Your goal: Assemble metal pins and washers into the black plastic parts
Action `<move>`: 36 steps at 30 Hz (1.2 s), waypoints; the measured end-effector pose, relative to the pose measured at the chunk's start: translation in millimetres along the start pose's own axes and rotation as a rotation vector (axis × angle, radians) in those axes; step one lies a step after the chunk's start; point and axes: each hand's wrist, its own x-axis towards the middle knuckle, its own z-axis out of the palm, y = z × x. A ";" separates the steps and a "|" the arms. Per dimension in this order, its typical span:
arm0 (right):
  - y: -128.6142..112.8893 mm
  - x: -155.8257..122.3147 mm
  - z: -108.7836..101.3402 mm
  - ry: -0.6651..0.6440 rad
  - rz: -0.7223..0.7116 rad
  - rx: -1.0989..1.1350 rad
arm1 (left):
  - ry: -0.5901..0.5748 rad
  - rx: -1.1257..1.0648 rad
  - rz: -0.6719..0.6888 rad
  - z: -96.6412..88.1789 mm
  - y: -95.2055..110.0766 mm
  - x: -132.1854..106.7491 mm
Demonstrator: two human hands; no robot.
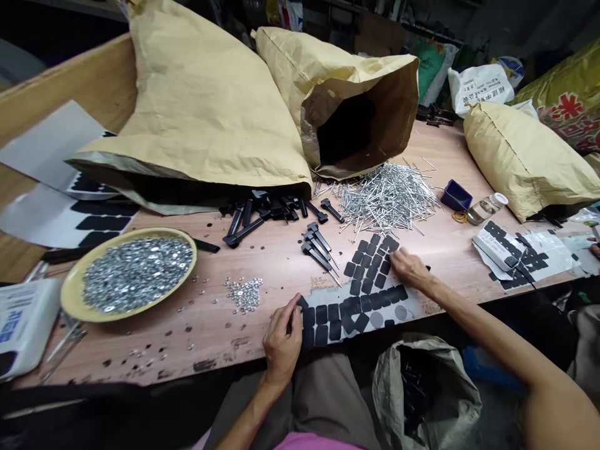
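Observation:
At the table's front edge, my left hand (282, 340) is closed, thumb against fingers. A small black piece (302, 304) shows at its fingertips; its exact kind is partly hidden. My right hand (410, 267) reaches across from the right, its fingertips pinched at the edge of a group of black rounded pads (370, 264). Between the hands lies a pale backing sheet (320, 295) bearing rows of similar black pads (334, 311). Beyond my left hand, several black plastic parts with metal pins (319, 250) lie side by side.
A yellow dish (70, 294) of metal washers stands left, with a small pile of washers (244, 294) beside it. Metal pins (389, 197) are heaped before an open paper sack (360, 156). Black plastic parts (267, 209) spill from another sack (201, 106). An open bag (457, 381) sits below the edge.

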 end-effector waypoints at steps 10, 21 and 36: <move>-0.8 2.1 -6.7 -0.055 0.033 -0.053 | -0.004 0.005 0.005 -0.7 0.1 -0.1; -7.7 6.6 -9.3 -0.076 0.141 -0.056 | -0.010 -0.009 -0.029 0.2 -2.1 -2.7; -56.8 -62.0 -63.2 0.252 0.310 0.221 | -0.002 -0.044 -0.083 1.3 -5.7 -6.4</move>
